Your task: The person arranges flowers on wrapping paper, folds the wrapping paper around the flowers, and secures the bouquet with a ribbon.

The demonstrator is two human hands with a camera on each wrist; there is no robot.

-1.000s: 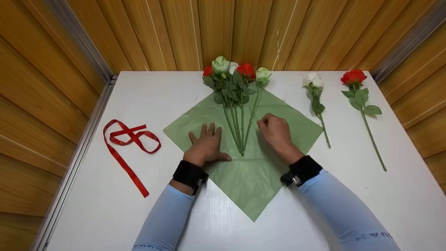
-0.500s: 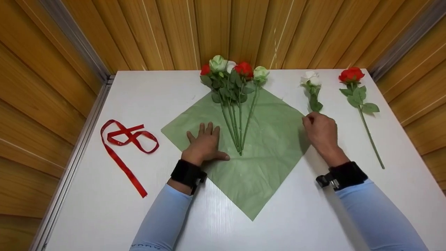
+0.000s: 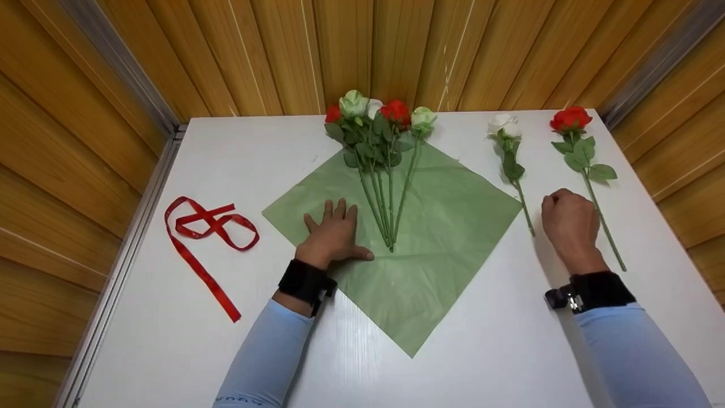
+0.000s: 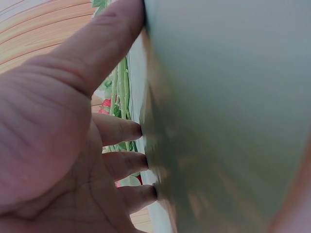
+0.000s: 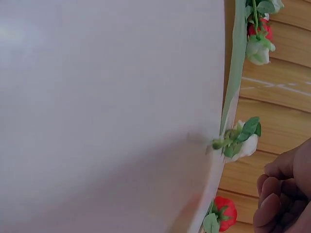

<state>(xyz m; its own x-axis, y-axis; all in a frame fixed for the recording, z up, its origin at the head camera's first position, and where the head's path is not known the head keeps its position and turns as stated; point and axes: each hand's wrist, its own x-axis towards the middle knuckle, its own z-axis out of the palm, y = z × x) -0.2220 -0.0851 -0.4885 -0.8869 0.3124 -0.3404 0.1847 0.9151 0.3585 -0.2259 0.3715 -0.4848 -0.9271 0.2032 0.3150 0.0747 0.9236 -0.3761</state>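
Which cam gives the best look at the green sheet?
Head: it shows the green sheet nearly whole, only the bunched roses and left hand covering parts. Left wrist: a blurry close-up of one area. Right wrist: just a thin, edge-on strip.

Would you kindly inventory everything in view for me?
Paper: one, green, centre
Table: one, white, under paper
Gathered roses: five visible, two red, two pale green, one white, paper's far half
Lone white rose: one, white, paper's right corner
Lone red rose: one, red, far right
Ribbon: one, red, left side
Wall panels: many, brown, behind and beside
Metal strips: several, grey, corners and table's left edge
Left hand: one, on paper, left of gathered roses
Right hand: one, beside lone red rose
Wrist straps: two, black, behind hands
Sleeves: two, light blue, arms
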